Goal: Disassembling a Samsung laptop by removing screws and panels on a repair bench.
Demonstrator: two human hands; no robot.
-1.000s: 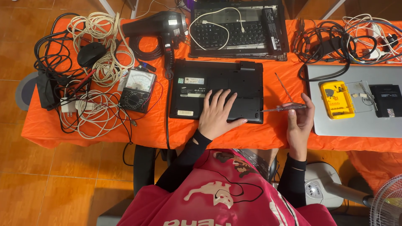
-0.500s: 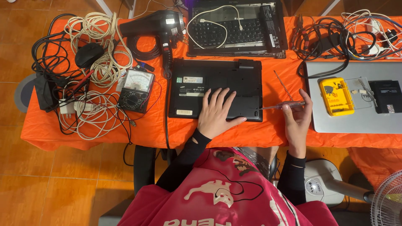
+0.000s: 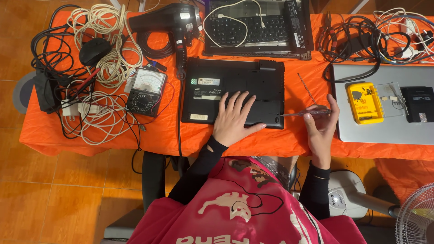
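A black laptop (image 3: 226,81) lies upside down on the orange tablecloth (image 3: 158,131). My left hand (image 3: 235,119) rests flat on its underside near the front edge, fingers spread. My right hand (image 3: 322,129) grips a thin screwdriver (image 3: 303,113) whose tip points left at the laptop's front right corner. A second slim tool (image 3: 306,88) lies on the cloth just right of the laptop.
A black heat gun (image 3: 169,20), an analog multimeter (image 3: 145,91), a black mouse (image 3: 95,50) and tangled cables (image 3: 97,72) lie at left. An opened laptop with bare keyboard (image 3: 255,29) sits behind. A silver laptop (image 3: 384,131) at right carries a yellow case (image 3: 364,103). A fan (image 3: 416,219) stands on the floor.
My right hand has shifted slightly, bringing the screwdriver tip to the laptop's front right corner. My left hand stays in place.
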